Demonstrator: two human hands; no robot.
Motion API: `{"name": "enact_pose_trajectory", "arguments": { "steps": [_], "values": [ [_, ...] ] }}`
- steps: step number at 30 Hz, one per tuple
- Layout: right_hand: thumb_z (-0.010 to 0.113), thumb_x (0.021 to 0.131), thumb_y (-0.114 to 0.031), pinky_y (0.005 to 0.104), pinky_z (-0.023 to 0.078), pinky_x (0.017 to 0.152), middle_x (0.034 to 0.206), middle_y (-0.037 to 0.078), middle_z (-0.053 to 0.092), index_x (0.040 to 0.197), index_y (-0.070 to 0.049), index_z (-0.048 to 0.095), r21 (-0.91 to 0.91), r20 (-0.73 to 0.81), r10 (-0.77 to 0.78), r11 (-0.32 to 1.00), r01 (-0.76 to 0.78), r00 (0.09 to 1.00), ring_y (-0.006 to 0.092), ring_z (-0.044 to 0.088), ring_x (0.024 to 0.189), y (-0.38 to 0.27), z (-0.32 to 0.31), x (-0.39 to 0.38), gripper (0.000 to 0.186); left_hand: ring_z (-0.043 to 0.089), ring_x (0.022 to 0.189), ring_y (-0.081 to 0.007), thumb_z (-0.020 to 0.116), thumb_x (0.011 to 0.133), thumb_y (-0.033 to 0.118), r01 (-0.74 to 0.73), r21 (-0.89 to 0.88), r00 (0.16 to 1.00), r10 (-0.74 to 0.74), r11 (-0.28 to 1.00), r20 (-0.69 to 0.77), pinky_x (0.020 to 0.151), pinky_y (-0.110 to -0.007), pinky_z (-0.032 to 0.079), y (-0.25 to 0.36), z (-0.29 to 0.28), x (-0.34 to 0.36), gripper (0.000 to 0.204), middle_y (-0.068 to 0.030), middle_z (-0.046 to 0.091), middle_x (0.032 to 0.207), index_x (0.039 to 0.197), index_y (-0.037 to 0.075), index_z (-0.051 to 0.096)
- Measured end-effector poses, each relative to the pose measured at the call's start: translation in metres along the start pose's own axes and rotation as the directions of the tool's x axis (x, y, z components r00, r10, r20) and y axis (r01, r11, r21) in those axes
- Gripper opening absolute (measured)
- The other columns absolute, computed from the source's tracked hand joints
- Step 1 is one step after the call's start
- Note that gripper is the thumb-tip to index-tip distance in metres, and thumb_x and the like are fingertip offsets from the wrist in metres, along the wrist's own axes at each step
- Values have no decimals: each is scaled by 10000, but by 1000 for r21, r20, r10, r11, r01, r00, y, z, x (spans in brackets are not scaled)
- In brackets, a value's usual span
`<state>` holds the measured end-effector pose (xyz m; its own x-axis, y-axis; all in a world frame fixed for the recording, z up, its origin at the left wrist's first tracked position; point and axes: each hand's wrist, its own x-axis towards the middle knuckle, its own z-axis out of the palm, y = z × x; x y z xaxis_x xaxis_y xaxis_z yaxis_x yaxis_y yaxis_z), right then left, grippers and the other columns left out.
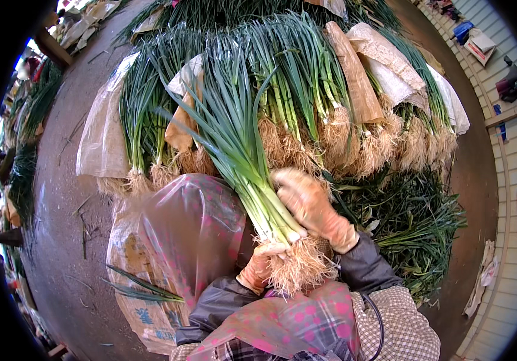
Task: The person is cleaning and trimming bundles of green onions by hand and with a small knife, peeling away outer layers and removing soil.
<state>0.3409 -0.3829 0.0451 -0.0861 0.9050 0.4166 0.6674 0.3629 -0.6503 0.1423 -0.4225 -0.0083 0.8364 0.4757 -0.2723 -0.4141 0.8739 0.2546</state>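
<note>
A bunch of green onions [249, 186] with long dark leaves, pale stems and a big tangle of roots [297, 265] lies diagonally in front of me. My left hand [258, 268], in a pale orange glove, grips it low by the white stem ends, partly hidden by the roots. My right hand [309, 207], gloved the same way, is against the right side of the stems, blurred by motion, so its fingers are unclear. A clear plastic sheet with pink dots [192, 222] is left of the bunch.
Bundled onions [282, 84], some partly wrapped in paper and woven sacks [102, 120], line the far side. Loose leaves [403, 228] pile at the right, a printed sack [138, 301] lies lower left. A wall [481, 313] with assorted items runs along the right; more onions [29, 132] lie far left.
</note>
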Motion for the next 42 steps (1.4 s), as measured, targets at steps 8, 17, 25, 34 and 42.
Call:
{"name": "enact_pose_trajectory", "arguments": {
  "steps": [8, 17, 25, 34, 42],
  "values": [
    [663, 893, -485, 351, 537, 753, 1051, 171, 681, 1251, 31, 563, 12, 169, 651, 749, -663, 740, 245, 662, 912, 73, -37, -63, 636, 609, 981, -234, 640, 692, 119, -15, -58, 997, 19, 998, 69, 842, -317, 524, 17, 37, 17, 609, -137, 606, 1083, 1282, 35, 514],
    [502, 957, -531, 415, 507, 637, 882, 147, 657, 1093, -87, 595, -447, 173, 477, 818, -363, 862, 332, 650, 750, -15, -76, -47, 473, 633, 1021, -256, 602, 712, 113, -63, 15, 995, 62, 998, 76, 917, -353, 511, 11, 58, 55, 601, -164, 643, 1177, 1293, 5, 493],
    [559, 946, -485, 406, 508, 824, 899, 70, 685, 1000, -86, 719, 46, -274, 666, 729, -683, 693, 165, 608, 820, 40, -139, -35, 433, 586, 1029, -246, 617, 669, 161, -111, -110, 993, 115, 988, 29, 960, -356, 468, 14, 44, 38, 617, -102, 589, 1103, 1256, 18, 492],
    [369, 967, -624, 422, 485, 900, 1121, 179, 659, 1261, -49, 578, -779, -343, 933, -217, -588, 111, 258, 642, 1012, 78, -181, -90, 678, 561, 1078, -258, 645, 678, 223, -160, -307, 978, 193, 938, 79, 1024, -395, 432, 22, 52, 17, 643, -103, 570, 1074, 1269, 35, 471],
    [553, 970, -420, 356, 476, 552, 699, 136, 646, 916, -49, 665, 243, -65, 647, 749, -617, 760, 205, 658, 680, 82, -9, -22, 391, 583, 1059, -267, 612, 693, 186, -154, 1, 987, 154, 988, 36, 1022, -404, 441, 19, 57, 28, 616, -124, 602, 1077, 1267, -1, 490]
  ]
}}
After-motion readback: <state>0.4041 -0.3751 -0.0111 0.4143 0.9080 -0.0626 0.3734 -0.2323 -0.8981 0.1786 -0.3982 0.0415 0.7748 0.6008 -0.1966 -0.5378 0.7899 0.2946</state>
